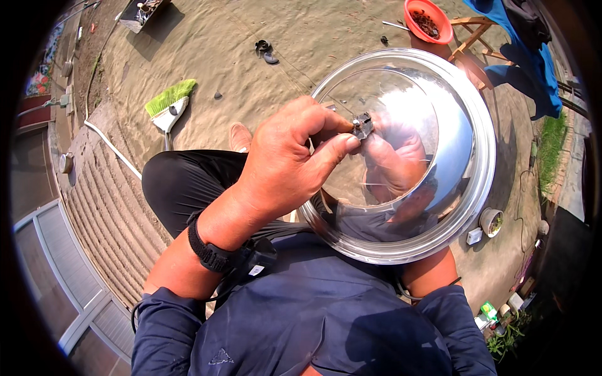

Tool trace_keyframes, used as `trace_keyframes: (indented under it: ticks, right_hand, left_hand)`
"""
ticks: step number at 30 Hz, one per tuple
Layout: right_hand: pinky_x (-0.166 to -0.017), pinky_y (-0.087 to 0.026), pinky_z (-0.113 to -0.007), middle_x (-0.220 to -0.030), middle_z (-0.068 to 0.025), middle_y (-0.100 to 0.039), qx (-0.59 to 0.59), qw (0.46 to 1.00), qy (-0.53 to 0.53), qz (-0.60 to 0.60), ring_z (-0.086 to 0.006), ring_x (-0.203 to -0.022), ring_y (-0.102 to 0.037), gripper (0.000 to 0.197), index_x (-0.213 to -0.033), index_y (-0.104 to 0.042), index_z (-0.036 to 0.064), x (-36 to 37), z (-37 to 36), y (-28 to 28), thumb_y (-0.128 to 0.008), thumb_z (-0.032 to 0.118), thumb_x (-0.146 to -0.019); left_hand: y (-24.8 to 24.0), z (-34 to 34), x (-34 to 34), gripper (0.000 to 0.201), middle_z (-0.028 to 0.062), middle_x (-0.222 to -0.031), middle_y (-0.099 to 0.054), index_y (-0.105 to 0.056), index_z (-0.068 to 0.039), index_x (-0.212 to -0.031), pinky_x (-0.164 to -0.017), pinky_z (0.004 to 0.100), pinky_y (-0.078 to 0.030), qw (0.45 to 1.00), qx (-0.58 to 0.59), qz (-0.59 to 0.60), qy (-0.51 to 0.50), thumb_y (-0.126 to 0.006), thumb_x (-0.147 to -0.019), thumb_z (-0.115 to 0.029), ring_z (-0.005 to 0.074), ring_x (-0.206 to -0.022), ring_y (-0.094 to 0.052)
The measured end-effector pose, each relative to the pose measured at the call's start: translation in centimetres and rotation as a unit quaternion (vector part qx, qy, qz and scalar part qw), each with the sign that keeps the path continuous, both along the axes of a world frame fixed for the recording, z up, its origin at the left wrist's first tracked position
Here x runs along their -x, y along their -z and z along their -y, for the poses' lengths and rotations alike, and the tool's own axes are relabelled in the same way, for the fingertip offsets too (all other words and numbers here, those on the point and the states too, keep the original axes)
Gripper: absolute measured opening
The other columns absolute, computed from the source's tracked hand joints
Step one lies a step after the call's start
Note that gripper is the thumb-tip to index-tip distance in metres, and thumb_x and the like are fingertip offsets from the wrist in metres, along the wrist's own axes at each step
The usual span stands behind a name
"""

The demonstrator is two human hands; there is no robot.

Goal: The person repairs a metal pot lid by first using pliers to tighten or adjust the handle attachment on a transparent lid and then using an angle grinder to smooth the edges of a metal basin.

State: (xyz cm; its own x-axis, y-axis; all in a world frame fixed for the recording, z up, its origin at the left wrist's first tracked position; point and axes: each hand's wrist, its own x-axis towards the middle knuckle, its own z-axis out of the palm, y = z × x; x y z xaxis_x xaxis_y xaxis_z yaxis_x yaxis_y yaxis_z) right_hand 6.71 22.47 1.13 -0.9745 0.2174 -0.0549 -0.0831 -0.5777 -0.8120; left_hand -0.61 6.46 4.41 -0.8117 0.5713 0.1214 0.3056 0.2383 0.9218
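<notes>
A large, round, mirror-like metal lid (446, 216) with a broad rim lies tilted above my lap. Over its middle, my left hand (285, 156) pinches a small dark, jagged piece (362, 126) between thumb and fingers. The piece is at the lid's surface; whether it is joined to the lid I cannot tell. The polished metal mirrors a hand and my shirt. My right forearm runs in under the lid's near right edge, and the lid hides my right hand completely.
On the cloth-covered ground are a green-bristled broom head (168, 106), small dark pieces (264, 51) and a tray of tools (143, 14). A red basin (429, 20) with brown bits stands beside a wooden stool (471, 39) draped with blue cloth (533, 78). A small bucket (491, 222) sits to the right.
</notes>
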Motion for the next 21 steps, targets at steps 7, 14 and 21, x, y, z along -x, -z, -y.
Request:
trace_keyframes:
  ticks: [7,14,21]
  right_hand:
    - [-0.089,-0.051,-0.037,-0.102,-0.0114,-0.066,0.025,0.999,-0.018,0.016,-0.0205,-0.097,-0.064,0.019,-0.111,-0.059,0.0019,-0.23,0.01,0.04,-0.065,0.003,-0.093]
    - [-0.085,-0.056,-0.033,-0.109,-0.0151,-0.068,0.026,0.998,-0.019,0.049,-0.0202,-0.097,-0.067,0.023,-0.107,-0.06,-0.0014,-0.22,-0.15,0.59,-0.07,0.01,-0.091]
    - [-0.083,-0.054,-0.032,-0.107,-0.0128,-0.068,0.041,0.997,-0.006,0.065,-0.018,-0.095,-0.066,0.023,-0.108,-0.06,-0.0002,-0.13,0.24,0.2,-0.072,0.01,-0.091]
  left_hand:
    - [0.04,0.65,0.24,0.014,0.0019,-0.086,-0.061,-0.069,-0.002,-0.096,-0.062,0.0228,-0.041,1.0,-0.014,0.013,0.018,-0.077,-0.085,-0.005,0.0082,-0.071,-0.052]
    - [0.0,0.96,0.6,0.014,0.0009,-0.087,-0.061,-0.069,-0.003,-0.096,-0.062,0.0214,-0.04,0.999,-0.018,0.022,0.032,-0.077,-0.085,-0.007,0.0063,-0.071,-0.05]
    - [-0.13,0.87,0.64,0.012,0.0016,-0.081,-0.059,-0.07,-0.006,-0.095,-0.058,0.0253,-0.043,0.997,-0.04,0.053,0.029,-0.076,-0.085,-0.007,0.0108,-0.068,-0.054]
